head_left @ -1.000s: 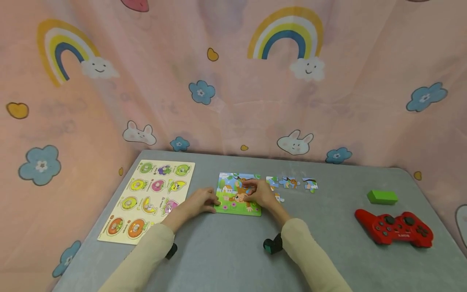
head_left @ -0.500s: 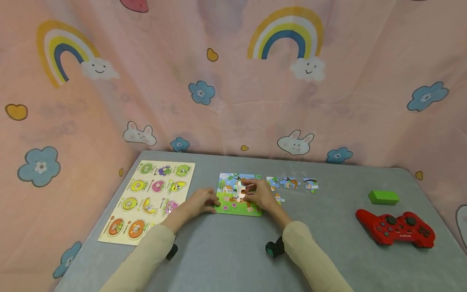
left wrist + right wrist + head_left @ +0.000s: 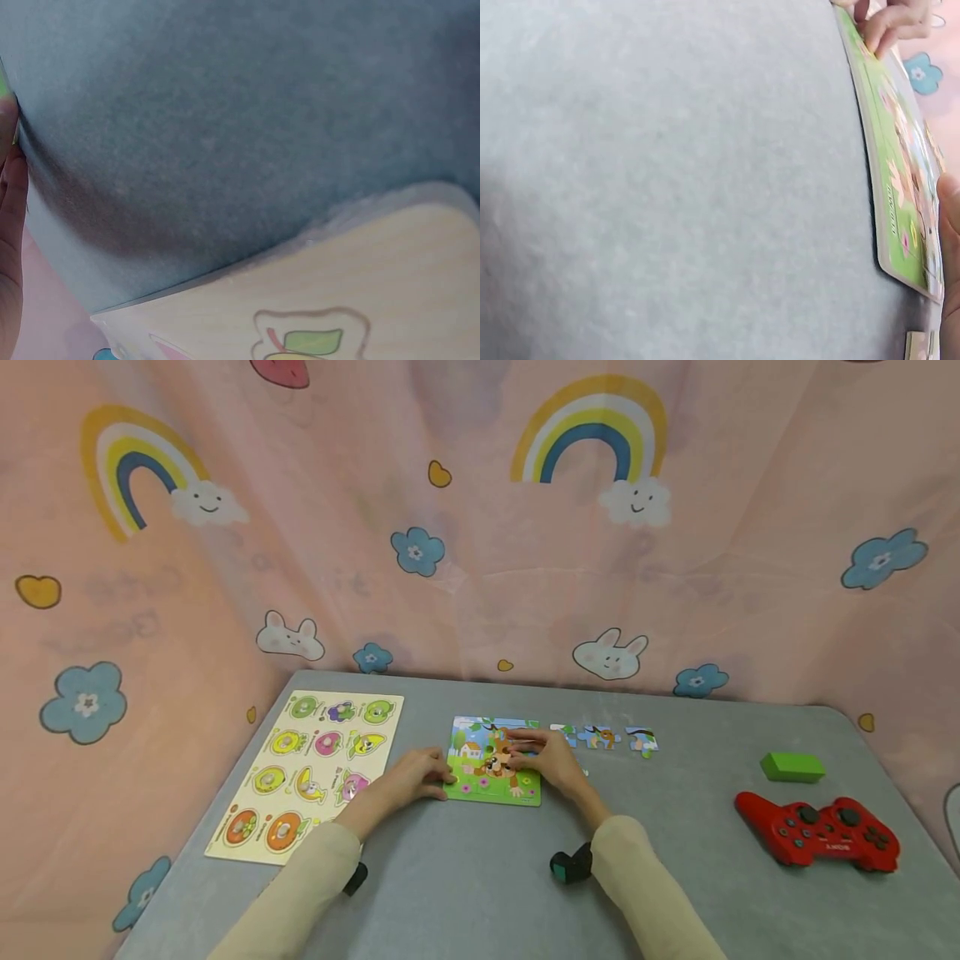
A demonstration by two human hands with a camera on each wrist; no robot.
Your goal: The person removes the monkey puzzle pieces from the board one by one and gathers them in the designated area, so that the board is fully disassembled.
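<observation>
A jigsaw puzzle board [image 3: 487, 791] with a monkey, a house and green grass lies flat on the table. At its left edge my left hand [image 3: 408, 777] grips the lower corner, fingertips on the face and thumb at the edge. My right hand [image 3: 553, 760] bends over the right half, pinching a brown monkey jigsaw piece [image 3: 498, 757] at the board's middle. How far that piece sits in the picture is unclear. In the right wrist view, my right thumb [image 3: 949, 206] shows beside the board. Several loose jigsaw pieces [image 3: 598, 737] lie right of the board, some partly behind my right hand.
A cream fruit peg board [image 3: 255, 839] lies at the left, partly under my left forearm. On the right side are a green block [image 3: 792, 767] and a red game controller [image 3: 817, 831]. A pink patterned cloth [image 3: 480, 602] hangs behind the grey table [image 3: 465, 885].
The monkey piece was tilted and shining half a second ago; now its picture shows, lying flatter on the board. My right hand has shifted slightly right. My left hand stays on the board's corner.
</observation>
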